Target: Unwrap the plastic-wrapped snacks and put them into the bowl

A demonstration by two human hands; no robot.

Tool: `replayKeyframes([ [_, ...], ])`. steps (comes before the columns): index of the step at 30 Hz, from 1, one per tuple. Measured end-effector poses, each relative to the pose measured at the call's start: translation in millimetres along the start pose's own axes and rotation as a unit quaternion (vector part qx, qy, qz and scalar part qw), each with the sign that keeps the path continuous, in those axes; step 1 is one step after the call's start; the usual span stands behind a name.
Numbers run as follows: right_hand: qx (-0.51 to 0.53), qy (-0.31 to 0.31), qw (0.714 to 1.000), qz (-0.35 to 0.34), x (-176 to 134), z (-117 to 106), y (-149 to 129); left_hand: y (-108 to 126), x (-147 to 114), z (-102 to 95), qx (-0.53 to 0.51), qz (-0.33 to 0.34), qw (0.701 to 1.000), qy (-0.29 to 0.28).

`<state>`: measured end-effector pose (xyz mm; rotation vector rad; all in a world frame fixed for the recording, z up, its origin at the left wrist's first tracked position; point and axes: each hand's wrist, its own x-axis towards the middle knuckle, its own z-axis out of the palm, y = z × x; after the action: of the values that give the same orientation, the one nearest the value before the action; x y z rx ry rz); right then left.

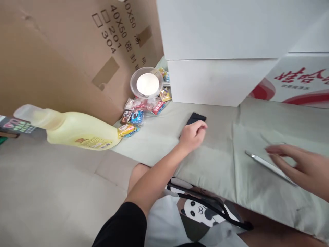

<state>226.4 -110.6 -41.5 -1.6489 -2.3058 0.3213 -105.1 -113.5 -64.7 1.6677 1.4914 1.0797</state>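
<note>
My left hand (192,136) rests on the cloth-covered surface with its fingers curled in. It lies partly over a flat dark object (196,118), like a phone, whose lower part the hand hides. On the right, my right hand (302,166) is slightly blurred, its thumb and forefinger apart with a gap between them. Just beneath and beside those fingers lies a slim silver, pen-like tool (267,165); its exact kind I cannot tell. I see no clear contact between the tool and the hand.
Small wrapped snacks (137,117) lie at the back left around a clear round tub (147,84) with a white disc. A pale yellow bottle (82,130) is at the left edge. Behind stand a printed cardboard box (64,61) and white boxes (205,82).
</note>
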Motion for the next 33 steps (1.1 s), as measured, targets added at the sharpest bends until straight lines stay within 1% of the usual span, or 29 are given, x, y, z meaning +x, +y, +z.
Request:
replayKeyframes([
  [1,0.01,-0.056,0.998,-0.021,23.3,3.0,-40.8,-11.7,-5.8,-13.8,-0.016,-0.026,0.999,0.021],
  [2,0.013,-0.056,0.996,-0.067,47.3,8.6,-80.9,-21.5,-9.8,-23.7,-0.024,-0.043,0.998,0.026],
  [3,0.008,-0.049,0.991,-0.127,71.8,16.7,-119.5,-29.1,-12.1,-30.5,-0.026,-0.049,0.998,0.016],
  [4,-0.009,-0.02,0.983,-0.184,96.4,26.8,-155.8,-34.6,-13.1,-35.4,-0.021,-0.045,0.999,-0.006],
  [5,-0.032,-0.012,0.971,-0.236,121.2,38.4,-189.4,-38.2,-13.1,-39.1,-0.011,-0.037,0.999,-0.031],
  [7,-0.072,0.007,0.952,-0.298,170.4,63.8,-247.3,-40.6,-11.7,-45.9,0.009,-0.028,0.997,-0.071],
  [9,-0.099,0.035,0.938,-0.331,217.8,89.5,-291.1,-39.7,-10.4,-53.2,0.023,-0.035,0.996,-0.082],
  [10,-0.112,0.045,0.929,-0.35,239.6,101.8,-307.3,-38.8,-10.2,-56.7,0.029,-0.039,0.995,-0.082],
  [12,-0.139,0.032,0.916,-0.374,276.7,123.7,-328.1,-37.1,-10.6,-62.5,0.032,-0.038,0.994,-0.096],
  [14,-0.155,0.017,0.913,-0.377,301.2,139.2,-335.8,-36.2,-11.0,-65.6,0.03,-0.027,0.992,-0.117],
  [16,-0.15,0.028,0.914,-0.376,309.8,143.4,-335.4,-36.1,-10.3,-66.2,0.023,-0.022,0.991,-0.13],
  [18,-0.139,0.061,0.917,-0.37,300.8,133.6,-331.7,-36.2,-8.4,-65.3,0.019,-0.024,0.991,-0.131],
  [20,-0.141,0.098,0.92,-0.352,274.4,112.1,-325.2,-36.3,-5.8,-63.5,0.022,-0.03,0.991,-0.132],
  [22,-0.142,0.137,0.919,-0.342,233.9,85.8,-311.4,-35.9,-3.7,-60.6,0.037,-0.028,0.99,-0.137],
  [23,-0.132,0.158,0.918,-0.339,210.2,73.2,-299.9,-35.4,-3.4,-58.5,0.047,-0.024,0.989,-0.139],
  [24,-0.121,0.176,0.918,-0.334,185.5,61.9,-284.5,-34.6,-3.8,-55.9,0.058,-0.017,0.988,-0.141],
  [26,-0.112,0.208,0.923,-0.305,137.2,44.4,-242.3,-32.5,-7.0,-49.0,0.069,0.006,0.988,-0.14],
  [27,-0.119,0.22,0.927,-0.279,115.5,37.8,-216.5,-31.2,-9.8,-44.9,0.068,0.02,0.988,-0.137],
  [29,-0.147,0.21,0.944,-0.209,80.5,26.6,-160.5,-28.6,-16.0,-35.6,0.063,0.045,0.989,-0.129],
  [30,-0.172,0.197,0.952,-0.157,68.1,21.0,-132.9,-27.5,-18.8,-30.6,0.062,0.057,0.988,-0.129],
  [31,-0.202,0.169,0.96,-0.099,59.1,15.0,-107.1,-26.5,-21.0,-25.2,0.064,0.068,0.987,-0.134],
  [33,-0.249,0.089,0.964,0.019,50.3,1.4,-64.6,-25.0,-23.1,-13.6,0.072,0.088,0.982,-0.149],
])
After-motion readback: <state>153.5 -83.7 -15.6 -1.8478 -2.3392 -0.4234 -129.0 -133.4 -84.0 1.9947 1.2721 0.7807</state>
